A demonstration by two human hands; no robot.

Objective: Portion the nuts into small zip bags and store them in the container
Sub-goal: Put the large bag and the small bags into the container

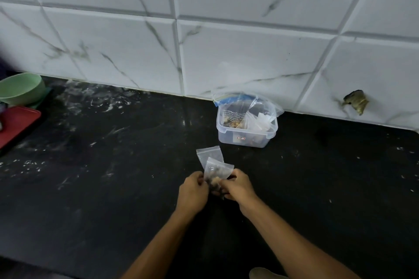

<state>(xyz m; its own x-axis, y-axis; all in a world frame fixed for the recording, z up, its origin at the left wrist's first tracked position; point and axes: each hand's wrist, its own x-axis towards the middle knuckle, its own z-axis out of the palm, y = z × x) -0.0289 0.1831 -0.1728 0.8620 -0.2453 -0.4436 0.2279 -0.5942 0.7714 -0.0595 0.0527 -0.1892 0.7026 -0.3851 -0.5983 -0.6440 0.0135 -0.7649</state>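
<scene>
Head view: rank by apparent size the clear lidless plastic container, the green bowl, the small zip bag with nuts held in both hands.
1. Clear lidless plastic container
2. Green bowl, but it is cut off at the frame edge, so its rank against the container is unsure
3. Small zip bag with nuts, clearly smallest despite being nearest

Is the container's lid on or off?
Off. The container stands open-topped, with bags sticking up past its rim; no lid is in view.

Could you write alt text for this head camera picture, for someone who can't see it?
Two hands, left hand and right hand, hold a small zip bag of nuts over a black counter, with an empty zip bag behind. Further back, a clear container holding bags stands by a white tiled wall.
</scene>
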